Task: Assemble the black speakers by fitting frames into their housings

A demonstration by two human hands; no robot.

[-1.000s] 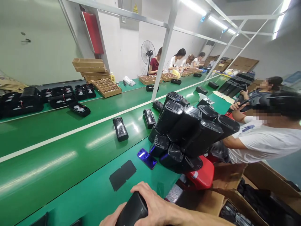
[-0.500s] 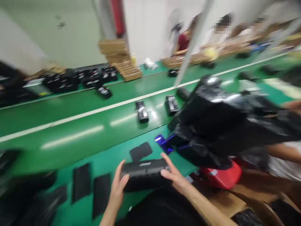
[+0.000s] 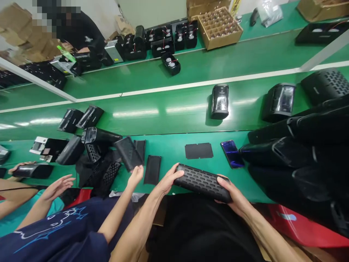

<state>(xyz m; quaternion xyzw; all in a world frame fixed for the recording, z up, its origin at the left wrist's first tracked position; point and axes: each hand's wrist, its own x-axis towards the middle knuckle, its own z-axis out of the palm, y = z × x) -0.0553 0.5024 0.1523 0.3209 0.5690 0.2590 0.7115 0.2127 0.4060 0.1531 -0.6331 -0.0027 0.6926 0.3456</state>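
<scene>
Black perforated speaker shell (image 3: 203,182), held lengthwise and slightly tilted just above the near edge of the green desk (image 3: 174,149), in front of the person's body. Left hand (image 3: 167,181): fingers curled over the shell's left end, thumb on top. Right hand (image 3: 234,194): fingers wrapped around the shell's right end from below.

Just beyond the shell, flat on the desk: a dark rectangular pad (image 3: 199,150) and a phone (image 3: 232,154) with a bluish screen, near each other but apart. To the right, a heap of black housings (image 3: 300,153) with a red bin (image 3: 300,227) below it.

To the left, a co-worker's hand (image 3: 135,174) touches a black grille panel (image 3: 128,153); another flat panel (image 3: 153,169) lies beside it, and further black parts (image 3: 95,140) are piled behind.

On the conveyor belt (image 3: 163,112) beyond: two upright speaker bodies (image 3: 219,101) and (image 3: 279,101), well apart. Far side: a cardboard divider tray (image 3: 219,22) and black speaker units (image 3: 160,40).
</scene>
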